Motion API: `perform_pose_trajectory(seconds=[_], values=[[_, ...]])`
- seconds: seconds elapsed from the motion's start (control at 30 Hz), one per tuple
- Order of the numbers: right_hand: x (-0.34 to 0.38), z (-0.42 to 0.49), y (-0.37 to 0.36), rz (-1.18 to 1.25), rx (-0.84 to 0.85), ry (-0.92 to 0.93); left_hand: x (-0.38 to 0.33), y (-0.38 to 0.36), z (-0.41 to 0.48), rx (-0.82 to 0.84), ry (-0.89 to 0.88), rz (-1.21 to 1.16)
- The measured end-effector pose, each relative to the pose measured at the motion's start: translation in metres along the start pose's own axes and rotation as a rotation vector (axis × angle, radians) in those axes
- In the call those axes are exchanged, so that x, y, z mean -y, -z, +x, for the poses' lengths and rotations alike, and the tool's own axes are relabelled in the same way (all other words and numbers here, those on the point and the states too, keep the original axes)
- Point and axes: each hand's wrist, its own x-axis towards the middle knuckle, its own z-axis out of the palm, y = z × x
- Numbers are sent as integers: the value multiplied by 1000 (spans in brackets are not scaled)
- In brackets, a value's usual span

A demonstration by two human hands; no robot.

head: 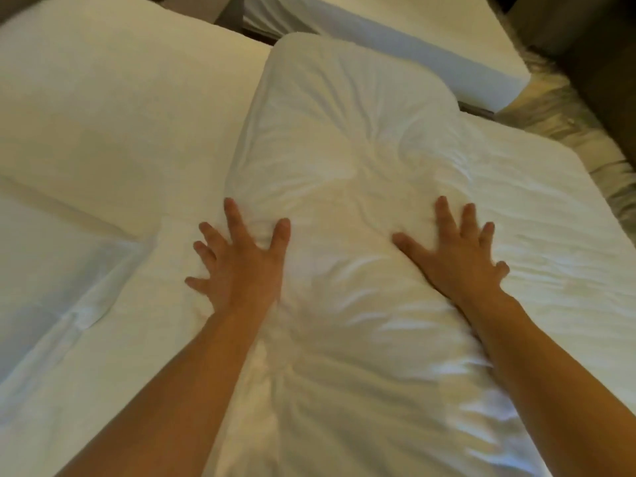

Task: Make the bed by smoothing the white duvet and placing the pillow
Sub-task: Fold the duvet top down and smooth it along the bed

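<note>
Your pillow is already down on the bed, lying lengthwise away from you on top of the white duvet, so the placing looks mostly done. Both your hands are flat on it with fingers spread wide and nothing gripped. Your left hand straddles the pillow's left edge, thumb on the pillow and the outer fingers on the duvet just beside it. Your right hand presses into the pillow's right side. The pillow is deeply creased between and beyond your hands, so I'd judge you're in the patting-flat step, not finished with it. To your left the duvet lies fairly smooth up top, but a raised fold crosses it lower down. To your right it shows rippled wrinkles (motion blur makes it hard to tell how deep). What's left, as far as I can judge, is flattening the pillow, squaring it up, and smoothing those two duvet patches.
</note>
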Motion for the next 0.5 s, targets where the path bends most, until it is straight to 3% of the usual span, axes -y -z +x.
perform_pose_trajectory(seconds=[0.1, 0.2, 0.37, 0.5], values=[[-36, 8, -8, 393, 19, -191, -7, -1, 28, 53, 139, -104], [-46, 9, -11, 644, 88, -204, 8, -5, 37, 100, 185, -129], [-70, 25, -21, 799, 218, -270, 22, -9, 52, 174, 227, -199], [-84, 37, -30, 774, 316, -362, 26, -10, 63, 216, 219, -203]])
